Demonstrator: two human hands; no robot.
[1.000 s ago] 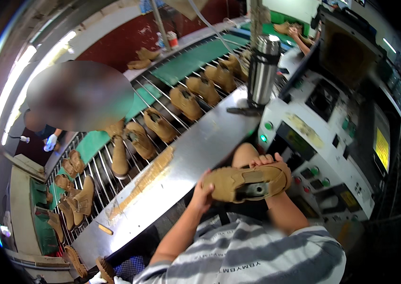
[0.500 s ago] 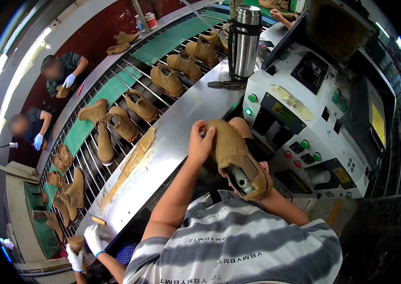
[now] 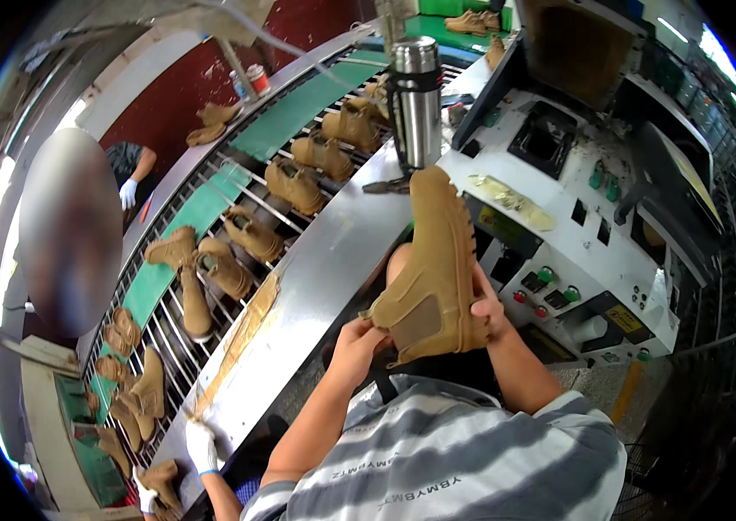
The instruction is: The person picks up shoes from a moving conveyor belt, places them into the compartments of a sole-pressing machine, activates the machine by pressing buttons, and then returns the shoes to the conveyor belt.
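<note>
A tan ankle boot (image 3: 437,269) with a brown side panel is in front of my body, side up. Its toe points away from me and its treaded sole faces right. My left hand (image 3: 357,350) pinches the edge of the boot's opening at the lower left. My right hand (image 3: 489,304) grips the sole side near the heel, with part of its fingers hidden behind the boot. The inside of the boot is out of sight.
To the left, a metal worktable (image 3: 316,252) borders a roller conveyor (image 3: 203,326) with several tan boots. A steel thermos (image 3: 416,108) stands beside pliers (image 3: 385,186). A white machine (image 3: 550,208) with buttons occupies the right. A co-worker's gloved hand (image 3: 201,447) is at lower left.
The boot has been turned from opening up to side up, its sole now facing right. My left hand has moved from the toe to the opening's edge. The view has shifted slightly.
</note>
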